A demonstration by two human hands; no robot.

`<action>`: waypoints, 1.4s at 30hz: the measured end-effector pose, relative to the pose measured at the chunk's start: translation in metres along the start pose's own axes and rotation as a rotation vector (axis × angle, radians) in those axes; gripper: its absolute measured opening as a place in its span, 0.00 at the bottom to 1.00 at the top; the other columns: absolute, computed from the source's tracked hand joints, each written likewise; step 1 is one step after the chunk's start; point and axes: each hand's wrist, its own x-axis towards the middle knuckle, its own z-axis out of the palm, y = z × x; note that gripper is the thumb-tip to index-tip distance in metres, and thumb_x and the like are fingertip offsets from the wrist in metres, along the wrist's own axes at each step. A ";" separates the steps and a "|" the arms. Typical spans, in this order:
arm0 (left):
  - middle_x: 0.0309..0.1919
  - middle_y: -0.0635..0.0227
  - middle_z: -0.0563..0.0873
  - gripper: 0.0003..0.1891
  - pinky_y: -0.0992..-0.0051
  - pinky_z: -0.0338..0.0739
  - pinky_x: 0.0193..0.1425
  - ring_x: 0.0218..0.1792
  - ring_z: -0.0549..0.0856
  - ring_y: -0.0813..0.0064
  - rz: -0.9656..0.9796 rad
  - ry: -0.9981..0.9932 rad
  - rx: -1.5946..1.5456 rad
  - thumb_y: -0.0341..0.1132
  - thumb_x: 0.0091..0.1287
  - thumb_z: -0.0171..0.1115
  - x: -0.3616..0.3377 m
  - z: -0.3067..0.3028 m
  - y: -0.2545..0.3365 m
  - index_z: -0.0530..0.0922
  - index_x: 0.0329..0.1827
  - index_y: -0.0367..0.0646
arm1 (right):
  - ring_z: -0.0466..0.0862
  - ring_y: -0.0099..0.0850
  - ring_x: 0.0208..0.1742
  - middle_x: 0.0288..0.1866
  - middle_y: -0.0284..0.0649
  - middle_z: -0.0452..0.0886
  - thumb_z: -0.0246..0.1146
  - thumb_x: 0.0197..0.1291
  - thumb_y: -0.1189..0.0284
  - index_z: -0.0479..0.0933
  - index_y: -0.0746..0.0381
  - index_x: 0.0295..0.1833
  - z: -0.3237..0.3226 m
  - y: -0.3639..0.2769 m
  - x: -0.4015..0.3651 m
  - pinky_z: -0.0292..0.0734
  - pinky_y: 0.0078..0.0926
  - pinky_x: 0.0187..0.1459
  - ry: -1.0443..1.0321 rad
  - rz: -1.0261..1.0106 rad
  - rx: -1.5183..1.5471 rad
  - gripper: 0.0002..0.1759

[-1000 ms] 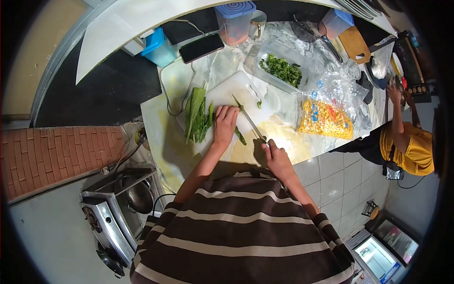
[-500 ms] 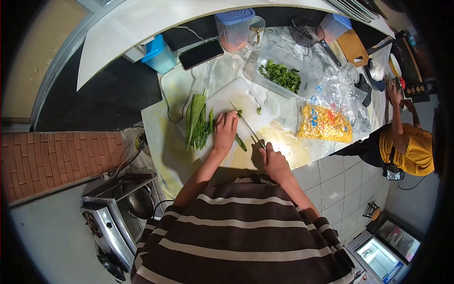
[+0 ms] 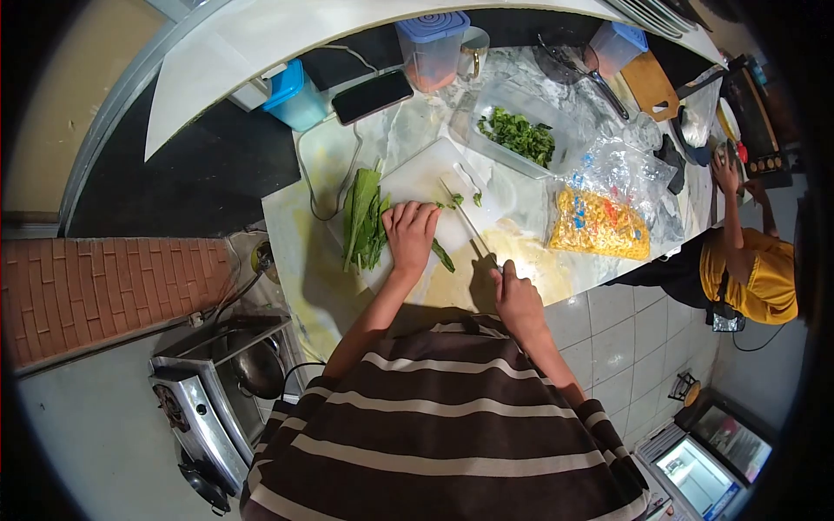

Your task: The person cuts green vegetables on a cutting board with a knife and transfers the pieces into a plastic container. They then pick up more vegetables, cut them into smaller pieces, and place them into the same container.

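Observation:
My right hand (image 3: pixel 519 302) is closed round the handle of a knife (image 3: pixel 470 224), whose blade slants over the white cutting board (image 3: pixel 421 175). My left hand (image 3: pixel 412 233) presses down on the board with bent fingers, on leafy greens that are mostly hidden under it. To its left lies a bunch of long leafy greens (image 3: pixel 360 217), and a loose green strip (image 3: pixel 442 257) sits by its right side. Small cut pieces of greens (image 3: pixel 457 200) lie close to the blade. Beyond the board, a clear plastic container (image 3: pixel 559 156) holds chopped greens (image 3: pixel 519 135).
A plastic bag of yellow pieces (image 3: pixel 599 226) lies right of the board. Toward the back are a phone (image 3: pixel 373 97) with a cable, lidded containers (image 3: pixel 432 52), a mug (image 3: pixel 473 52) and a frying pan (image 3: pixel 569 65). Another person (image 3: pixel 751 273) works at far right.
The knife has moved right, away from my left fingers, and a cut piece now lies beside the blade. My left hand has shifted slightly left.

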 end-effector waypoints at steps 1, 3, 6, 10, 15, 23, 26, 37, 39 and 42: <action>0.34 0.75 0.82 0.05 0.66 0.65 0.53 0.41 0.78 0.70 0.002 -0.003 0.002 0.35 0.61 0.70 0.000 0.000 -0.001 0.83 0.38 0.50 | 0.83 0.62 0.28 0.23 0.61 0.80 0.49 0.76 0.57 0.67 0.65 0.47 0.002 -0.001 -0.001 0.79 0.57 0.29 -0.001 0.001 0.004 0.20; 0.36 0.73 0.82 0.07 0.65 0.66 0.53 0.41 0.79 0.69 0.022 0.026 -0.007 0.33 0.60 0.69 0.001 0.001 0.000 0.83 0.41 0.50 | 0.80 0.64 0.27 0.22 0.63 0.78 0.51 0.75 0.58 0.66 0.64 0.48 0.005 -0.004 -0.004 0.76 0.59 0.28 0.029 0.000 0.074 0.18; 0.37 0.71 0.82 0.10 0.65 0.66 0.54 0.42 0.79 0.68 0.002 0.008 -0.017 0.30 0.60 0.67 0.004 -0.003 0.005 0.82 0.44 0.49 | 0.80 0.65 0.28 0.23 0.63 0.78 0.51 0.76 0.58 0.66 0.65 0.48 0.006 -0.008 -0.003 0.75 0.60 0.29 -0.031 0.001 0.110 0.18; 0.38 0.70 0.81 0.11 0.65 0.66 0.55 0.44 0.79 0.67 -0.069 0.003 0.021 0.31 0.60 0.66 0.004 -0.008 0.009 0.81 0.46 0.49 | 0.80 0.65 0.29 0.25 0.64 0.79 0.50 0.76 0.57 0.68 0.66 0.51 0.000 -0.011 -0.004 0.75 0.58 0.29 -0.057 -0.011 0.177 0.19; 0.38 0.62 0.82 0.10 0.61 0.75 0.49 0.41 0.82 0.58 -0.032 -0.096 -0.157 0.28 0.64 0.63 -0.001 0.001 -0.002 0.79 0.47 0.43 | 0.84 0.47 0.23 0.22 0.51 0.81 0.49 0.77 0.53 0.72 0.67 0.52 0.015 0.039 0.002 0.75 0.44 0.27 0.109 -0.056 0.424 0.24; 0.43 0.57 0.85 0.16 0.63 0.81 0.45 0.41 0.86 0.58 -0.203 -0.282 -0.365 0.23 0.65 0.63 0.015 -0.007 0.013 0.74 0.54 0.39 | 0.55 0.15 0.12 0.20 0.25 0.62 0.49 0.76 0.47 0.72 0.57 0.55 -0.015 0.066 -0.010 0.50 0.17 0.11 -0.393 0.410 1.082 0.24; 0.43 0.57 0.85 0.20 0.66 0.82 0.48 0.42 0.87 0.61 -0.254 -0.294 -0.508 0.21 0.65 0.62 0.020 -0.007 0.018 0.72 0.59 0.39 | 0.55 0.15 0.12 0.20 0.25 0.62 0.49 0.75 0.46 0.72 0.55 0.53 -0.012 0.062 -0.012 0.50 0.17 0.11 -0.441 0.400 1.118 0.23; 0.52 0.48 0.80 0.32 0.67 0.81 0.59 0.51 0.86 0.61 -0.421 -0.307 -0.676 0.20 0.66 0.58 0.021 -0.020 0.029 0.57 0.73 0.41 | 0.58 0.17 0.10 0.16 0.29 0.63 0.45 0.78 0.48 0.67 0.57 0.39 0.012 0.054 -0.008 0.52 0.19 0.10 -0.481 0.244 1.134 0.23; 0.52 0.49 0.80 0.32 0.67 0.80 0.60 0.52 0.85 0.62 -0.426 -0.332 -0.682 0.20 0.66 0.57 0.021 -0.016 0.029 0.57 0.73 0.40 | 0.57 0.17 0.10 0.15 0.29 0.62 0.44 0.78 0.50 0.66 0.57 0.38 0.012 0.052 -0.006 0.52 0.19 0.10 -0.468 0.259 1.153 0.23; 0.53 0.50 0.80 0.31 0.68 0.79 0.62 0.53 0.85 0.64 -0.462 -0.327 -0.750 0.19 0.67 0.56 0.021 -0.006 0.029 0.57 0.72 0.40 | 0.58 0.18 0.10 0.16 0.29 0.63 0.44 0.79 0.50 0.67 0.58 0.38 0.011 0.049 0.000 0.53 0.19 0.10 -0.490 0.226 1.168 0.23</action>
